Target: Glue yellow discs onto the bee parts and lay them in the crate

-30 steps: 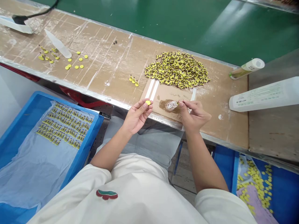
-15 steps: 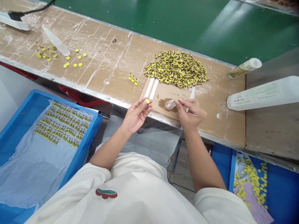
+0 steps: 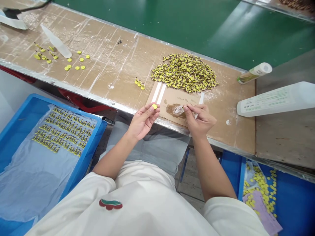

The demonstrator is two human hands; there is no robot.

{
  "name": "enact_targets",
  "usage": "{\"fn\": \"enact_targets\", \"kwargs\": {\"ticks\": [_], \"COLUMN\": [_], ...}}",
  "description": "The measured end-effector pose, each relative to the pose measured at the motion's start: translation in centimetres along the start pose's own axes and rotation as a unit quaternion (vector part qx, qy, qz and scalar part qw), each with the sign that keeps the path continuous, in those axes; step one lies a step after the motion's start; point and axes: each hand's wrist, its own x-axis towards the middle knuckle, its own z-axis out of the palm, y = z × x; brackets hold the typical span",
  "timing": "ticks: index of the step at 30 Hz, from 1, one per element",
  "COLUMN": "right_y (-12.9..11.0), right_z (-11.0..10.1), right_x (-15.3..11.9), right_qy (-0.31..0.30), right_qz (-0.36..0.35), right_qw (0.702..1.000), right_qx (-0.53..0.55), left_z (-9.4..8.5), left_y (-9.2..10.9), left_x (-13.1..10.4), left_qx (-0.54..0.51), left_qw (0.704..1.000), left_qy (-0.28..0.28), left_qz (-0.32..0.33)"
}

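Note:
Between thumb and fingers, my left hand [image 3: 145,120] pinches a yellow disc [image 3: 154,106] at the table's front edge. My right hand [image 3: 199,120] is closed in a pinch on something small at its fingertips, too small to make out. Those fingertips are beside a small clear container [image 3: 178,109] on a brown-stained cardboard sheet [image 3: 159,109]. Behind the sheet lies a large pile of small yellow and dark pieces [image 3: 184,72]. A few assembled pieces on yellow discs [image 3: 139,83] stand left of the sheet.
A blue tray [image 3: 98,131] at the lower left holds rows of pieces on cloth. Two bottles [image 3: 275,98] [image 3: 256,72] lie at the right. Loose yellow discs [image 3: 81,59] and a white nozzle [image 3: 56,41] are at the left. Another blue bin [image 3: 292,196] holds discs.
The whole view has shifted slightly. Both hands keep nearly the same pose, with my left hand still on the yellow disc and my right fingertips still by the clear container.

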Motion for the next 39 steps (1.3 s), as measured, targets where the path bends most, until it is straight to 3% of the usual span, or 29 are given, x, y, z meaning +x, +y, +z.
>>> {"fn": "enact_targets", "kwargs": {"ticks": [8,13,19,25,31,35,39], "right_y": [0.0,0.2,0.3,0.5,0.3,0.0,-0.6], "right_z": [0.1,-0.2,-0.5,-0.5,-0.4,-0.3,-0.3], "right_x": [0.0,0.1,0.3,0.3,0.4,0.3,0.2], "right_qy": [0.001,0.022,-0.013,-0.038,-0.030,0.009,0.048], "right_qz": [0.010,0.000,-0.010,-0.021,-0.042,0.008,0.091], "right_qw": [1.000,1.000,0.999,0.996,0.998,1.000,0.992], "right_qx": [-0.011,-0.013,-0.048,-0.071,-0.040,0.003,0.079], "left_z": [0.0,-0.2,-0.2,-0.1,-0.2,-0.3,-0.2], "left_y": [0.1,0.1,0.1,0.1,0.1,0.1,-0.2], "left_x": [0.0,0.0,0.0,-0.1,0.0,-0.1,-0.1], "left_qx": [-0.027,-0.019,-0.019,-0.035,-0.027,-0.007,0.005], "left_qw": [0.999,1.000,1.000,0.999,0.999,1.000,1.000], "left_qy": [0.027,0.001,-0.014,0.030,0.020,-0.004,0.008], "left_qz": [-0.021,-0.003,0.006,-0.023,-0.017,-0.007,-0.012]}}
